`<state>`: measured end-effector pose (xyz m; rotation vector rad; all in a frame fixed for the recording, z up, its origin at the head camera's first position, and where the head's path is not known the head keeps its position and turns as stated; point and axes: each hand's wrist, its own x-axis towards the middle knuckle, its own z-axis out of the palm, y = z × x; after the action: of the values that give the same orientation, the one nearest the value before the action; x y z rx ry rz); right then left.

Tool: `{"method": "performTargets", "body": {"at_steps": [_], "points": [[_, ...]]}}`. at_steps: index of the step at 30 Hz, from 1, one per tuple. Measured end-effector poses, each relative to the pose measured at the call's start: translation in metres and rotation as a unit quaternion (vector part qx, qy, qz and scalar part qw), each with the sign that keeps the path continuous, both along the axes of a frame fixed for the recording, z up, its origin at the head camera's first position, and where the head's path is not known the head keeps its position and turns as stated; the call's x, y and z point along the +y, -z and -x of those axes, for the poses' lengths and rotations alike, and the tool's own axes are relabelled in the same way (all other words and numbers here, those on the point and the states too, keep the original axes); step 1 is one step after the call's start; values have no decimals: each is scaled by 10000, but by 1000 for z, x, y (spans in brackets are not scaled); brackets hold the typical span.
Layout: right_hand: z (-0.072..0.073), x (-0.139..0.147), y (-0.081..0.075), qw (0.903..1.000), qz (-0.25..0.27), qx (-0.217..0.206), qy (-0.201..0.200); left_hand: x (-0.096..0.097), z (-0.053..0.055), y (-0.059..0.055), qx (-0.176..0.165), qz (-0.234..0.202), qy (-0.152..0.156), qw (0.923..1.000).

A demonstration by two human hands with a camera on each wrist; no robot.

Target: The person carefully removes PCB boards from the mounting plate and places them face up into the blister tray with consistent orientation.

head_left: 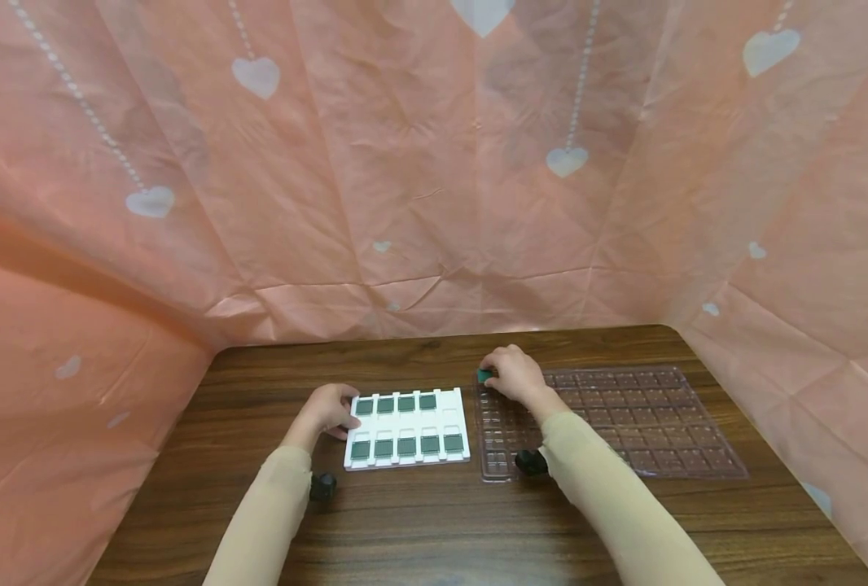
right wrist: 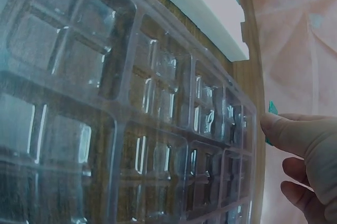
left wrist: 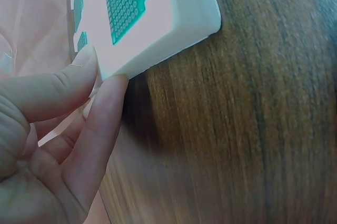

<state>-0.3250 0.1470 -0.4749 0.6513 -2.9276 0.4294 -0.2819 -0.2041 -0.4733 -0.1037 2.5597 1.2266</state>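
Note:
My left hand pinches the left edge of a white tray on the table, thumb on top, as the left wrist view also shows. Small green perforated circuit boards sit in its two rows of slots; the far row's rightmost slot holds none. Between thumb and fingers, my right hand pinches another green circuit board, held above the far left corner of a clear plastic compartment tray. In the right wrist view, that board is mostly covered by the thumb.
Both trays lie side by side on a brown wooden table, with a narrow gap between them. A pink curtain with white hearts hangs behind and along both sides. Black wrist devices sit beneath both forearms.

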Motion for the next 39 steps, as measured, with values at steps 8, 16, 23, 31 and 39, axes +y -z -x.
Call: {"method": "performTargets", "body": {"at_steps": [8,16,23,31,39], "points": [[2,-1,6,9998,-205,-7,74,-2,0,0,-19,-160,45,9999],[2,-3,9,9995,-295,19,138,-2,0,0,-35,-176,109,9998],[2,-3,11,9991,-395,50,123,-1,0,2,-1,-29,36,10000],[2,-2,12,9990,-440,104,76,0,1,3,11,-50,32,10000],[2,-3,13,9988,-464,-24,154,0,2,4,16,-53,20,10000]]}}
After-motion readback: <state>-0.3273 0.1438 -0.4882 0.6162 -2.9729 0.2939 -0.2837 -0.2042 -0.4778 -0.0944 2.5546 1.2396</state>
